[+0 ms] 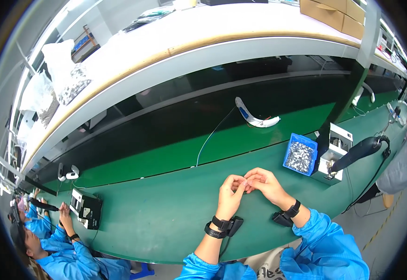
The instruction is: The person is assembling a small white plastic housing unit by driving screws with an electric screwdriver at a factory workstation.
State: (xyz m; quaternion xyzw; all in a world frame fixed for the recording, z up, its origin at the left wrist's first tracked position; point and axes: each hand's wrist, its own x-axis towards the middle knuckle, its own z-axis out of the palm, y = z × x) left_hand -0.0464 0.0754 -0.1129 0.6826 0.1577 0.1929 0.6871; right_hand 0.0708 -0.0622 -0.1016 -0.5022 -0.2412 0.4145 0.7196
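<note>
Over the green bench top [166, 200], my left hand [231, 190] and my right hand [265, 184] meet at their fingertips. Both are closed in a pinch, thumbs against forefingers. Whatever lies between the fingers is too small or hidden to make out. Right of my hands stands a blue bin [287, 158] filled with many small silvery and dark parts [300, 156]. Beside the bin is a black and white box-shaped machine [341, 140], and a black electric screwdriver [360, 153] with a cable leans over it. Each of my wrists wears black straps with a small black module.
A curved white part with wires [257, 119] lies on the green strip beyond the bench. Above it runs a long shelf [212, 28] carrying plastic bags [68, 70] and cardboard boxes [332, 14]. At the left, co-workers in blue sit by another black machine [87, 212].
</note>
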